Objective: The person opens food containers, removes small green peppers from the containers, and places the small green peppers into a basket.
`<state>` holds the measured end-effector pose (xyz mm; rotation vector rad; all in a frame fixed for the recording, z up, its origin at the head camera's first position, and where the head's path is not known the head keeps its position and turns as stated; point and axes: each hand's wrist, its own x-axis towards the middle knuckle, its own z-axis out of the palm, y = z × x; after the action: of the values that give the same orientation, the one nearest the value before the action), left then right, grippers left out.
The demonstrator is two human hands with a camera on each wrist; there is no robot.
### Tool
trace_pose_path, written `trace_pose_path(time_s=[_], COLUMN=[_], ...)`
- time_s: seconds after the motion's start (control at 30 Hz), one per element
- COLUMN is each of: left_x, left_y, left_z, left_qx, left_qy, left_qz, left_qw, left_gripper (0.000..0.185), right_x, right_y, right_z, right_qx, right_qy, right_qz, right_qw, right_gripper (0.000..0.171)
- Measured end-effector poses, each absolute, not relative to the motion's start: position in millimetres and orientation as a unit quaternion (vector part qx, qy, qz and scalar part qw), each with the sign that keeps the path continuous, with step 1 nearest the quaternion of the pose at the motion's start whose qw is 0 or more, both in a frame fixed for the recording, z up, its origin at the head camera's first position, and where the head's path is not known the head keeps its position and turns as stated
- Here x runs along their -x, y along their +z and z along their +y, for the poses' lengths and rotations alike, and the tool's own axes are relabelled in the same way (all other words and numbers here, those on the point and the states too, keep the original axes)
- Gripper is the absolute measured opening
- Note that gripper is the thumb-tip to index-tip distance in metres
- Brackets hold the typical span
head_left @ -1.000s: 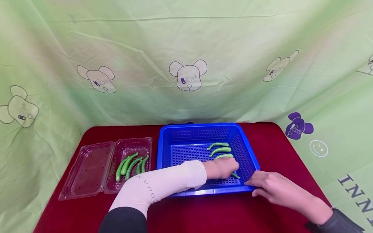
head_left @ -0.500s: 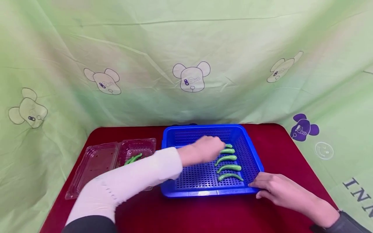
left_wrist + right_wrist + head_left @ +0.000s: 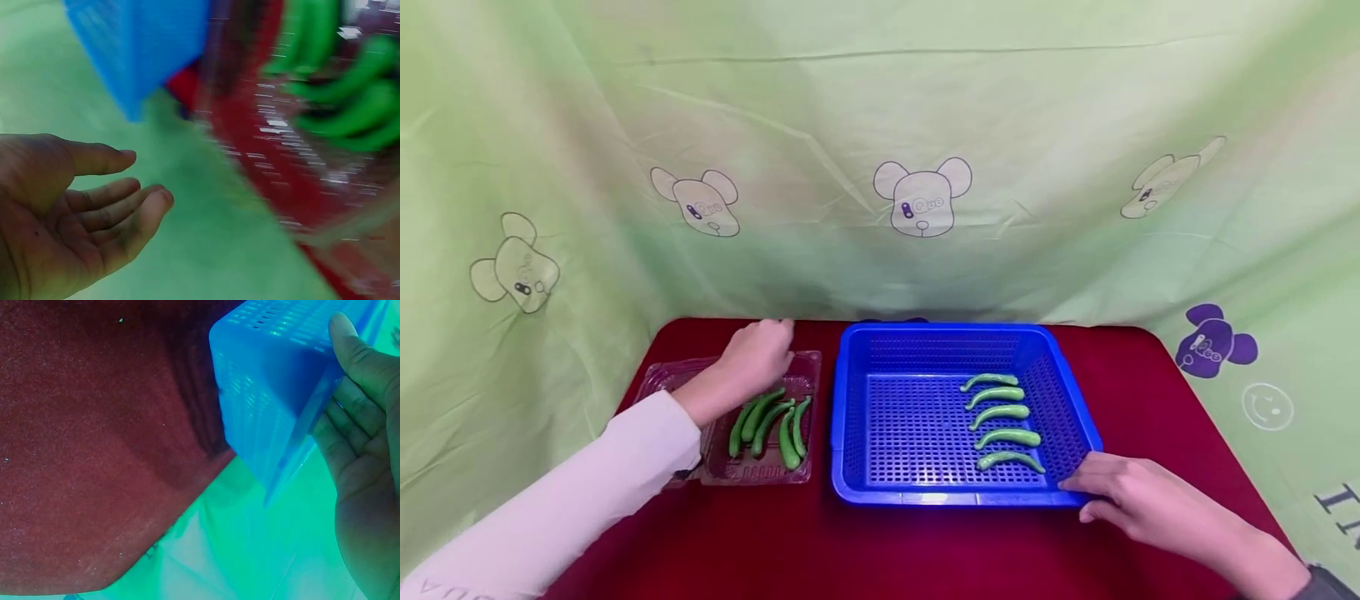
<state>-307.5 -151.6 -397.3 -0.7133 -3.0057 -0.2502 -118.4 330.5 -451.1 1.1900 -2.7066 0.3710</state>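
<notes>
A blue perforated basket (image 3: 925,498) sits on the red table with several green peppers (image 3: 1006,412) lined up along its right side. A clear plastic clamshell tray (image 3: 752,477) to its left holds several more green peppers (image 3: 769,419). My left hand (image 3: 756,360) hovers above the back of that tray, fingers relaxed and empty; the left wrist view shows its open palm (image 3: 75,212) beside blurred peppers (image 3: 350,106). My right hand (image 3: 1120,493) rests with straight fingers against the basket's near right corner (image 3: 281,406).
The red table (image 3: 850,550) is backed and flanked by a green cloth with bear prints (image 3: 880,167). The clamshell's lid (image 3: 658,379) lies open to the left, mostly behind my sleeve (image 3: 550,517).
My left hand let go of a pepper in the basket, then swung left out of the basket to above the clamshell tray. The right hand stayed at the basket's corner.
</notes>
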Motion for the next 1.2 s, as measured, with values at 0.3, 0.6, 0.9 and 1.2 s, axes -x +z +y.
trace_pose_path(time_s=[0.3, 0.6, 0.9, 1.2], left_x=[298, 286, 290, 283], left_y=[-465, -492, -489, -500], left_z=[-180, -168, -172, -175], left_qx=[0.168, 0.146, 0.122, 0.121], left_qy=[-0.097, -0.033, -0.058, -0.065], left_qz=[-0.978, -0.988, -0.990, -0.989], left_qw=[-0.080, -0.024, -0.044, -0.054], left_gripper=[0.045, 0.013, 0.009, 0.015], right_x=[119, 117, 117, 116], right_y=[-453, -452, -451, -451], right_z=[332, 330, 330, 329], right_qx=[-0.402, -0.395, -0.390, -0.393], right_qy=[0.117, 0.126, 0.122, 0.121], right_qz=[-0.903, -0.905, -0.908, -0.907], right_qw=[0.096, 0.091, 0.092, 0.095], right_gripper=[0.026, 0.022, 0.024, 0.024])
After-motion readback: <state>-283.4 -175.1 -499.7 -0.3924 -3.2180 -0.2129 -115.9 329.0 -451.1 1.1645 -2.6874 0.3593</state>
